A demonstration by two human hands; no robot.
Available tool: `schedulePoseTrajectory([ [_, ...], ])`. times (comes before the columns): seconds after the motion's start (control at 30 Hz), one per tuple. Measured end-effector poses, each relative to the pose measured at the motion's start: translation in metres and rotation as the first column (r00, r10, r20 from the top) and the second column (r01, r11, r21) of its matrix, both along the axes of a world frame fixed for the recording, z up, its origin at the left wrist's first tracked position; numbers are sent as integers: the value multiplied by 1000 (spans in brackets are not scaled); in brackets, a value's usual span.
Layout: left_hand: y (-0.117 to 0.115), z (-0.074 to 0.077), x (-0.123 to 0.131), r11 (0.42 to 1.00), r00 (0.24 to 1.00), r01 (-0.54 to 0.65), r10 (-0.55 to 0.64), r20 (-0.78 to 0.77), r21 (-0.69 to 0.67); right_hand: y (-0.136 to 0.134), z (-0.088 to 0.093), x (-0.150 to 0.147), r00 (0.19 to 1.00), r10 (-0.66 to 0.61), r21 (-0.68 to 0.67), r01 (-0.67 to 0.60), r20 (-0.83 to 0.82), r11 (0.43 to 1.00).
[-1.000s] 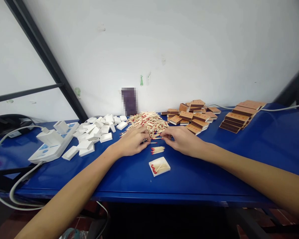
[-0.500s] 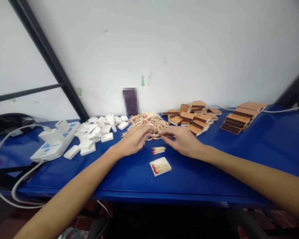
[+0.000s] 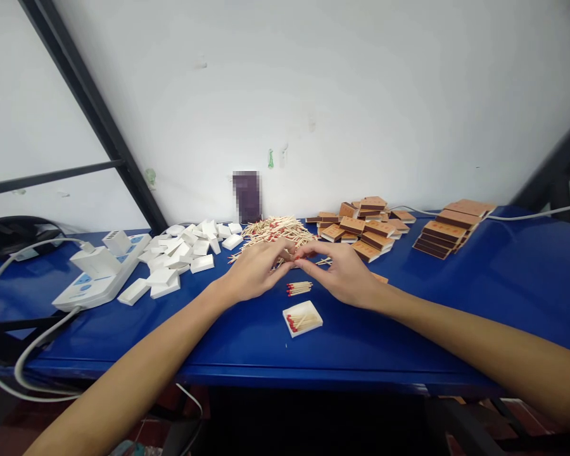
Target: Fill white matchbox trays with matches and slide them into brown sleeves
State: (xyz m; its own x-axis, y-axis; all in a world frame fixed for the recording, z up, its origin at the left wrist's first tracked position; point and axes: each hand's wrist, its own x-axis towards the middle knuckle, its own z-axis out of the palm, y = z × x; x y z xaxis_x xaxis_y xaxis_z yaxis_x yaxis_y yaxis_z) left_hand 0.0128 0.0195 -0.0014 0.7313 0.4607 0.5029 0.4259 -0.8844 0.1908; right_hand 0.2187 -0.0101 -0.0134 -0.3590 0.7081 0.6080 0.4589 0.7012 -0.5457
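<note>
Blue table [image 3: 503,285]: runs the full width of the view against a white wall and carries all items listed. Power strip [image 3: 95,278]: white, at 9 o'clock from the hands, well apart from them, with a grey cable leaving its near end. Brown sleeves, stacked [image 3: 449,228]: a neat stepped stack at 2 o'clock, far from the hands. Brown sleeves, loose heap [image 3: 365,225]: at 1 o'clock, its near edge close to the right hand. White trays [image 3: 180,256]: an untidy heap of empty inner trays at 10 o'clock, near the left hand but not touching it. Loose matches [image 3: 270,229]: a heap of red-headed sticks at 12 o'clock, directly beyond the hands and touching the fingertips at its near edge. Left hand [image 3: 251,272] and right hand [image 3: 344,275]: both palm down on the table, fingers curled and bunched, the tips of the two hands meeting at the near edge of the heap. A few red heads show at that meeting point; whether either hand pinches them cannot be determined. Filled tray [image 3: 303,318]: an open white tray at 6 o'clock, clear of both hands, with matches lying in it, heads to its left end. Small bundle of matches [image 3: 299,288]: lies flat between the wrists, just short of the fingertips, between them and the filled tray, untouched.
</note>
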Motion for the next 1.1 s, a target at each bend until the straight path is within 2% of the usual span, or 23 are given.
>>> schedulePoseTrajectory([
  [0.1,1,7,-6,988,976,-50,80,-203,149,4,-4,6,968,-2,108,-26,249,994],
  [0.17,4,10,-11,980,952,-58,112,-285,191,7,-7,9,925,49,97,-92,376,991],
  [0.27,7,13,-16,977,930,-66,134,-343,205,7,-10,10,882,116,37,-149,457,988],
  [0.5,4,13,-12,989,909,-5,66,-412,148,0,-3,18,862,181,-70,-168,473,983],
  [0.67,0,11,-8,998,904,-13,41,-425,68,-1,0,22,856,204,-87,-185,475,979],
  [0.83,0,9,-6,1000,903,-11,22,-429,28,3,-3,15,873,211,-101,-185,439,977],
  [0.97,-2,6,-4,1000,923,9,-17,-384,-23,4,-8,11,919,197,-138,-158,341,978],
  [1.1,-4,3,0,998,927,13,-38,-374,-69,5,-12,9,928,180,-99,-156,325,983],
])
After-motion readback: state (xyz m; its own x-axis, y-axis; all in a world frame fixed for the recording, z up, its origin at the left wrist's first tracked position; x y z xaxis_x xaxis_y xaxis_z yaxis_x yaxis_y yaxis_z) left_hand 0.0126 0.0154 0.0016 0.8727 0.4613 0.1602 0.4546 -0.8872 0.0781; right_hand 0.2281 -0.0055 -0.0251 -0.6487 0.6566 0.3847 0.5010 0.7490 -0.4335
